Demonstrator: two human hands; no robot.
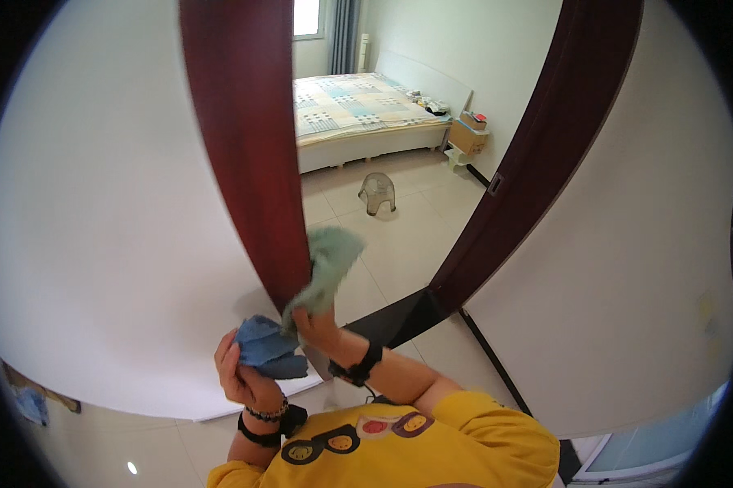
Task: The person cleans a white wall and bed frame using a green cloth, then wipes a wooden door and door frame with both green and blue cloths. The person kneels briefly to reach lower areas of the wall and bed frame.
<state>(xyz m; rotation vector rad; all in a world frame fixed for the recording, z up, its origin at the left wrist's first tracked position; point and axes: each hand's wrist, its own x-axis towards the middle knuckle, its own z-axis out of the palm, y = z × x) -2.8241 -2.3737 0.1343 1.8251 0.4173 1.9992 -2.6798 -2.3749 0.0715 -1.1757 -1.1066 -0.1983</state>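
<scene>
My left hand [238, 372] grips a folded blue cloth [263, 348], holding it low beside the wall near the door frame. A pale green cloth [330, 262] is in my right hand [317, 326], blurred by motion. It lies against the lower part of the dark red wooden door frame [244, 122], on the left side of the doorway. The two cloths overlap slightly in view. The fingers of my right hand are partly hidden by the green cloth.
Past the doorway's dark threshold [397, 317] a translucent plastic stool [379, 192] stands on the tiled floor. Further back are a bed [354, 110] and a cardboard box [467, 137]. The right door jamb [537, 140] and white walls flank me.
</scene>
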